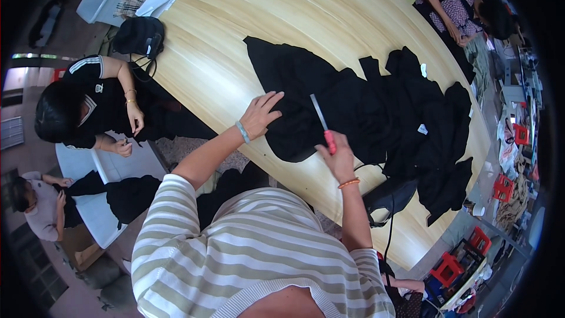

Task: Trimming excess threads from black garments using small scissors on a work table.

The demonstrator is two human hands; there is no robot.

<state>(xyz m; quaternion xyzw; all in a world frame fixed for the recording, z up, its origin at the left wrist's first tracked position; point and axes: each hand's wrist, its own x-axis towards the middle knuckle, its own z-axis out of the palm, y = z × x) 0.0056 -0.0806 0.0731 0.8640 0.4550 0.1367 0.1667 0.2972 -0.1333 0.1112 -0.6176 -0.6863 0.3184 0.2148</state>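
Black cloth [335, 103] lies spread and partly bunched on the wooden table. My left hand [262, 116], with a pale bangle at the wrist, rests flat at the cloth's left edge, its fingers stretched out. Closed around a pink handle, my right hand [339, 156] holds a slim tool [318, 111] with a narrow silver blade over the cloth. The blade points away from me; its exact kind cannot be made out. I cannot tell whether the blade touches the fabric. Small white tags [422, 129] show on the heaped garments to the right.
A black bag [391, 197] with a cord lies by my right forearm. Another black bag [139, 35] sits at the table's left edge. Co-workers handle dark cloth at left [100, 100] and far right [462, 9]. Red stools [447, 269] stand at lower right.
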